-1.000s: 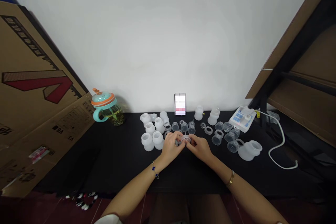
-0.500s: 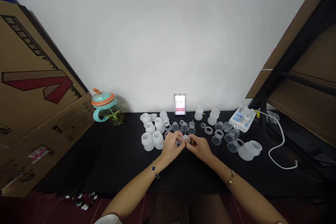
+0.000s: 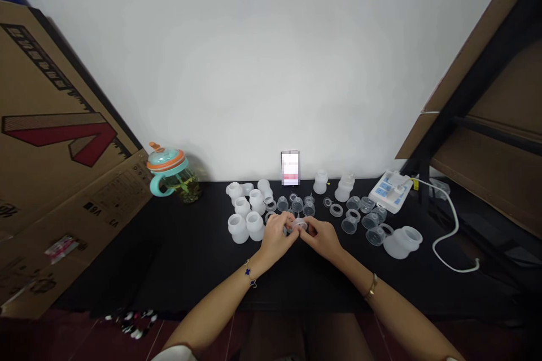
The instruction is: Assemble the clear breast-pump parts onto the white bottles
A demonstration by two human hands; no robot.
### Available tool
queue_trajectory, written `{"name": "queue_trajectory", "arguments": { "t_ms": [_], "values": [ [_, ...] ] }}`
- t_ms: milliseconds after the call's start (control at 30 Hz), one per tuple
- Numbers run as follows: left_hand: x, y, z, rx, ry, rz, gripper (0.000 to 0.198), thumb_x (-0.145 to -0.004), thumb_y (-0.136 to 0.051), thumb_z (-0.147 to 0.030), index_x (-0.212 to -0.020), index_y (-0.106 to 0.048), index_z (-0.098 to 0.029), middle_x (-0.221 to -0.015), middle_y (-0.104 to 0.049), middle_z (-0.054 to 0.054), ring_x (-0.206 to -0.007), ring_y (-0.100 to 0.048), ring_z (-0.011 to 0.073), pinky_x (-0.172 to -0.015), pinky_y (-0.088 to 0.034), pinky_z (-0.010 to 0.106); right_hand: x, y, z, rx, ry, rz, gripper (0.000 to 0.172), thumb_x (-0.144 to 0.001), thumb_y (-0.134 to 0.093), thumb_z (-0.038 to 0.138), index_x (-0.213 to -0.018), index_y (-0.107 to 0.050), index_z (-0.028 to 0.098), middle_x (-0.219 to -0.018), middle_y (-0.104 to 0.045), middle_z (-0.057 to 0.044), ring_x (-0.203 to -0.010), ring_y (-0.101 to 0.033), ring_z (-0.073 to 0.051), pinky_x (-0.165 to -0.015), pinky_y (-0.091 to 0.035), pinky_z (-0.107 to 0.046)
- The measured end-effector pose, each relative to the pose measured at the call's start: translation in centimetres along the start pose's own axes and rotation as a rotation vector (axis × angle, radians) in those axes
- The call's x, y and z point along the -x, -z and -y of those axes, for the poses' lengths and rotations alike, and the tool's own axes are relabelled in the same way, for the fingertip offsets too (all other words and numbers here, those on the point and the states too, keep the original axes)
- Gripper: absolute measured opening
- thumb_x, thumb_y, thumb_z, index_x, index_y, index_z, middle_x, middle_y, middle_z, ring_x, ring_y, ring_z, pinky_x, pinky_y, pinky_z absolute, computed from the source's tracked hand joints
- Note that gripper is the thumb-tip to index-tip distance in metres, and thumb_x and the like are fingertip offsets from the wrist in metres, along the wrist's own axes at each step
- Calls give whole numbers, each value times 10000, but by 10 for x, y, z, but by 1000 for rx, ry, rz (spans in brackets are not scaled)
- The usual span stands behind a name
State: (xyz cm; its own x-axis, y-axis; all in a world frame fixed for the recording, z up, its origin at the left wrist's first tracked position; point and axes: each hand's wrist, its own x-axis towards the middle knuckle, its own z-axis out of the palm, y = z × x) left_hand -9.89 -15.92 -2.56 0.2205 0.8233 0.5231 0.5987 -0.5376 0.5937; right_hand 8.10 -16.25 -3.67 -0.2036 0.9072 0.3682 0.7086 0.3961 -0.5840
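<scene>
At frame centre, left hand [image 3: 275, 238] and right hand [image 3: 325, 237] share a narrow grip on a clear ring [image 3: 300, 224] over the bench [image 3: 190, 259]; joining it likely needs even pressure.

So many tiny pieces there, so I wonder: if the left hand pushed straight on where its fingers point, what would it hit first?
The left hand would probably meet the clear plastic ring it shares with the right hand, then that hand's fingertips; depth is unclear.

There was one teal and orange plastic drinking cup [image 3: 169, 172] and one white power strip [image 3: 392, 192]. There were about seven white round plastic tops [image 3: 237, 227] and too many small clear plastic cups [image 3: 350, 225] to count.
</scene>
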Motion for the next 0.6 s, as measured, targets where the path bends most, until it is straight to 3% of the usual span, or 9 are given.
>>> {"name": "queue_trajectory", "arguments": {
  "t_ms": [600],
  "values": [
    [-1,0,6,-30,-41,-10,151,-827,-688,-166,-953,-677,-247,-768,-703,-7,-742,-632,200,-781,-460,359,-1,-1,-1,2,-1,58,199,-925,-561,368,-953,-693,222,-622,-608,27,-553,-563,-144,-537,-315,-235]
  ]
}}
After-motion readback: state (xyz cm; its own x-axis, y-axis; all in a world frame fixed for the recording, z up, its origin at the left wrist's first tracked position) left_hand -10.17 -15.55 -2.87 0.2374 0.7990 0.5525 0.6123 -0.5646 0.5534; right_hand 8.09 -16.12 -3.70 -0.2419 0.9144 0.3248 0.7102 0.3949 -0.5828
